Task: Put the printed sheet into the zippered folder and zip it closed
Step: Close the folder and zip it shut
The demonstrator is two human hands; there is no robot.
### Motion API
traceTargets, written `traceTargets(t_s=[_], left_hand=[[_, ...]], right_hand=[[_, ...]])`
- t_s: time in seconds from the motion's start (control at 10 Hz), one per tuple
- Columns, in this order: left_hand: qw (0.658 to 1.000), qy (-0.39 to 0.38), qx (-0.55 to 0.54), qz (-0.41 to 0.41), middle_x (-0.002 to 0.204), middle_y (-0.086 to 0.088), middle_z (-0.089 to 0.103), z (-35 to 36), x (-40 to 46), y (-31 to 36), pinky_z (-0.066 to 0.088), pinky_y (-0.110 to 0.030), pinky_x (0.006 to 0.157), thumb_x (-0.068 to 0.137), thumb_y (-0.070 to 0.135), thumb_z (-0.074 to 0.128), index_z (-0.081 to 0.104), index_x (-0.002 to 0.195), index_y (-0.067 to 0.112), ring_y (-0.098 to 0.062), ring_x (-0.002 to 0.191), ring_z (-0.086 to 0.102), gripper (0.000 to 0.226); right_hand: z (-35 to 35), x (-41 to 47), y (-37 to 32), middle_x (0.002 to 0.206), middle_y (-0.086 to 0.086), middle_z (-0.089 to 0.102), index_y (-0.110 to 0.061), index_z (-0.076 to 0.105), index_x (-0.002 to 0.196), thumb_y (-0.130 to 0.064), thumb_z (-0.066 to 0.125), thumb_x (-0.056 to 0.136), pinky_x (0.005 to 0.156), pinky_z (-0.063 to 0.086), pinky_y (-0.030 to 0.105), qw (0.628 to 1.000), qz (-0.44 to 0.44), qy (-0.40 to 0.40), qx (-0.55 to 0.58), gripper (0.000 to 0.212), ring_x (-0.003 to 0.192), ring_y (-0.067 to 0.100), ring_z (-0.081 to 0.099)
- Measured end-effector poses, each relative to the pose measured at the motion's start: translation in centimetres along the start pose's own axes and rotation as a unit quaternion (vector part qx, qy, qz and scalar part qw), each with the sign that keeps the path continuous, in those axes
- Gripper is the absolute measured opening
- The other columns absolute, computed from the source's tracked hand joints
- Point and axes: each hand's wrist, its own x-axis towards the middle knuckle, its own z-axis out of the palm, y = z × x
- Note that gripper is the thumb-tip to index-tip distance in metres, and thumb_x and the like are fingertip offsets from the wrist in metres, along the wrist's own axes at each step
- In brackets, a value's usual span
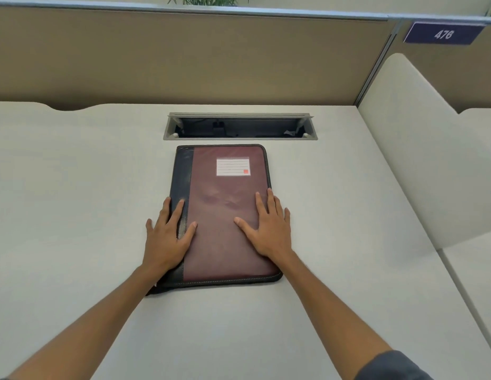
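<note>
A maroon zippered folder [222,193] with a dark spine strip and a white label pocket lies flat and closed on the pale desk [74,187]. My left hand [167,234] rests flat on its left spine edge, fingers straight and spread. My right hand [269,226] lies flat on the right half of the cover, fingers straight. A zipper runs along the folder's near and right edges. No printed sheet is visible anywhere.
An open cable tray [240,127] is set into the desk just behind the folder. A tan partition wall [184,58] closes the back, and a white divider [419,165] stands at the right. A blue number sign [443,33] hangs at top right.
</note>
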Motion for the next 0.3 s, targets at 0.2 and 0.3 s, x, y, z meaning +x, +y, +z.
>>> traceTargets(t_s=[0.2,0.3], left_hand=[[1.000,-0.002,0.026,0.003,0.162,-0.005,0.011,0.0,0.1,-0.2,0.014,-0.054,0.117,0.089,0.063,0.029,0.019,0.152,0.032,-0.024,0.144,0.026,0.071],[0.999,0.018,0.045,0.016,0.159,-0.010,0.021,-0.5,0.2,0.2,0.017,-0.052,0.116,0.088,0.062,0.030,0.026,0.151,0.026,-0.026,0.143,0.027,0.073]], right_hand=[[-0.2,-0.1,-0.1,0.164,0.000,0.000,-0.031,0.010,0.154,-0.084,0.023,0.080,0.119,0.007,0.051,1.000,0.004,-0.014,-0.001,0.092,0.149,0.023,0.006],[-1.1,0.0,-0.4,0.164,0.002,0.002,-0.029,0.010,0.154,-0.082,0.025,0.082,0.119,0.011,0.051,1.000,0.002,-0.022,0.006,0.092,0.149,0.023,0.007]])
